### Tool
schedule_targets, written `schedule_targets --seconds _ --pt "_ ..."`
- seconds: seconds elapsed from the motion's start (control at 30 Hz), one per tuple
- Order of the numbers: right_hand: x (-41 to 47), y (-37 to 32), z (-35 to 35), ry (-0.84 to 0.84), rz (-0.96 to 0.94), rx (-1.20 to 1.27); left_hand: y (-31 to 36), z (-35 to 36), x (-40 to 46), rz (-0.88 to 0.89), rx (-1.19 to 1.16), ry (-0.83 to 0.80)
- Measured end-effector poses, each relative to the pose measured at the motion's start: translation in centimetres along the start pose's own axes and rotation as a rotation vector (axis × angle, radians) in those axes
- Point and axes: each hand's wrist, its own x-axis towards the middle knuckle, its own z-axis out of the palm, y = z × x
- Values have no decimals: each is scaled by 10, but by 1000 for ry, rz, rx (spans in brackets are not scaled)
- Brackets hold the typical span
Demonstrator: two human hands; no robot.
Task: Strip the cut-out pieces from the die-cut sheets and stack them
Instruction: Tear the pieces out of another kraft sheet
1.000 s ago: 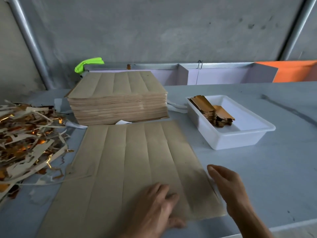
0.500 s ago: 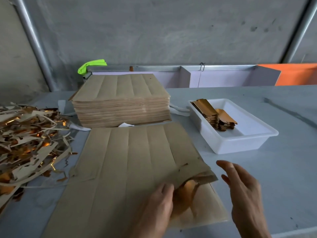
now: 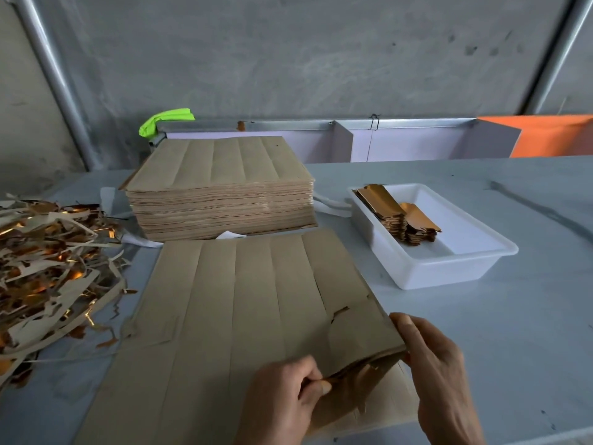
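A brown die-cut sheet [image 3: 231,316] lies flat on the grey table in front of me, scored into long strips. Its near right corner strip [image 3: 362,342] is lifted and partly torn loose, showing a gold underside. My left hand [image 3: 285,399] pinches the lifted strip's near edge between thumb and fingers. My right hand [image 3: 439,380] grips the strip's right end. A tall stack of uncut-looking sheets [image 3: 221,191] stands behind. Stripped gold pieces [image 3: 398,216] are stacked in a white tray [image 3: 449,268] at the right.
A heap of brown and gold waste strips [image 3: 48,271] covers the table's left side. A metal rail with white panels [image 3: 321,136] and an orange board [image 3: 552,136] runs along the back. A green rag [image 3: 165,118] hangs on the rail.
Both hands were flat by the sheet's near corner; the left lifted the corner strip, and now the right hand has closed on its right end as well.
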Motion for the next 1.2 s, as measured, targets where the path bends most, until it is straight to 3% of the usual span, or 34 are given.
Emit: schedule_targets --seconds 0.17,0.27,0.7,0.83,1.03,1.2 --pt "-3 0 -14 82 -32 -86 -3 -1 -2 190 -100 -1" --pt "-7 2 -16 58 -62 -173 -10 -2 2 201 -197 2" --pt "-10 4 -19 37 -148 -305 -24 2 5 1 -359 -91" --pt "-10 2 -19 2 -114 -201 -26 1 10 -18 -334 -51" --pt "-14 -3 -17 -74 6 -39 6 21 10 209 -39 0" --pt "-10 -3 -17 -104 44 -11 34 45 16 258 107 3"
